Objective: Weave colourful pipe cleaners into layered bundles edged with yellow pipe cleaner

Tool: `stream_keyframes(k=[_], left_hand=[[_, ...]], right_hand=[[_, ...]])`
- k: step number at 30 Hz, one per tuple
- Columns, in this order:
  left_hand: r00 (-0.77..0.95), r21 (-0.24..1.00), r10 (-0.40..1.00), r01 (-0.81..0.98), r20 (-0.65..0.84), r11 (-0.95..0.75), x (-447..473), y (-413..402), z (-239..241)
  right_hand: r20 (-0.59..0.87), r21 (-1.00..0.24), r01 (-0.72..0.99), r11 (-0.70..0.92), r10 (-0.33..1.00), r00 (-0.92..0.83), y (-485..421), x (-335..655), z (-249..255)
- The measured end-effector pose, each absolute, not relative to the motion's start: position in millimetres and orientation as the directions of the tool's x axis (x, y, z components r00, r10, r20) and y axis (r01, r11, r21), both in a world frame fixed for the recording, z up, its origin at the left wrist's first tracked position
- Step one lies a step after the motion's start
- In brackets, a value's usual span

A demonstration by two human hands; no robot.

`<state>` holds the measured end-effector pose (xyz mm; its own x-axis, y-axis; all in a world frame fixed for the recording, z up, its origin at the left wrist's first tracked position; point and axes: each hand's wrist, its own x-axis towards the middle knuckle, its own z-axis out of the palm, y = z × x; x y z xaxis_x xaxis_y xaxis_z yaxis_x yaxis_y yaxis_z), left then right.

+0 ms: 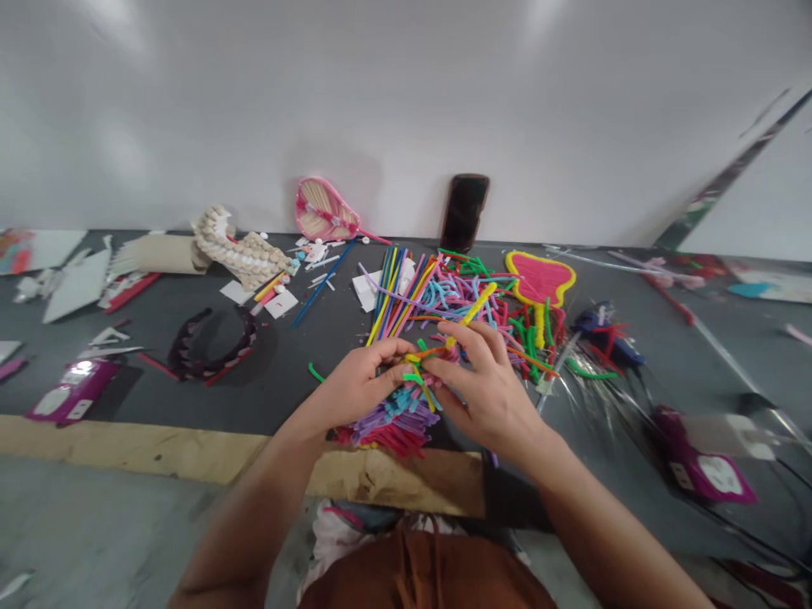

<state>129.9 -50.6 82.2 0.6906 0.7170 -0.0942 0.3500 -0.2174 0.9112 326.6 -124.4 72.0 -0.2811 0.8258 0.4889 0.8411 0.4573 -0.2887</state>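
Note:
My left hand (364, 381) and my right hand (485, 385) meet at the table's front, fingers closed around a small cluster of fuzzy pipe cleaners (414, 359) in yellow, orange and green. A yellow pipe cleaner (480, 303) sticks up beyond my right fingers; whether it belongs to the held cluster I cannot tell. Right below my hands lies a layered pile of cut pipe cleaners (397, 419) in blue, purple and red. Behind them rest long straight pipe cleaners (397, 292) and a loose heap of short curled ones (453, 292). My fingers partly cover the held pieces.
A phone (466, 211) leans against the wall. Rightward lie a pink-and-yellow fan shape (541, 279), a blue tool (609, 334) and a purple box (710, 474). Leftward are a dark headband (212, 347), a shell-like craft (241, 249), a pink leaf-shaped fan (325, 210) and another purple box (76, 389).

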Motion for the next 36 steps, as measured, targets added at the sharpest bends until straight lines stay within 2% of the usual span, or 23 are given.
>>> stream_keyframes(k=[5,10,16,23,28,34,36], left_hand=[[0.721,0.835,0.688,0.426,-0.080,-0.349,129.8,-51.7,86.5],[0.747,0.789,0.660,0.449,-0.074,-0.420,132.0,-57.9,93.6],[0.762,0.788,0.641,0.446,-0.086,-0.424,133.8,-61.2,100.6],[0.770,0.790,0.636,0.415,-0.041,-0.452,132.3,-61.1,92.7],[0.770,0.798,0.636,0.419,-0.058,-0.434,135.8,-64.9,96.2],[0.761,0.785,0.645,0.444,-0.076,-0.431,139.9,-69.1,97.9],[0.750,0.777,0.658,0.452,-0.065,-0.438,140.2,-69.6,96.8]], right_hand=[[0.549,-0.271,0.836,0.477,0.790,-0.273,-132.0,328.6,71.5],[0.558,-0.186,0.908,0.375,0.801,-0.216,-141.4,321.0,72.8],[0.548,-0.336,0.811,0.478,0.800,-0.245,-144.0,321.1,71.4],[0.505,-0.374,0.745,0.552,0.795,-0.336,-149.8,327.6,73.8],[0.494,-0.446,0.769,0.458,0.842,-0.214,-152.4,319.2,78.9],[0.463,-0.324,0.897,0.301,0.877,-0.127,-153.5,306.7,80.0],[0.423,-0.329,0.898,0.293,0.896,-0.137,-153.7,306.0,79.1]])
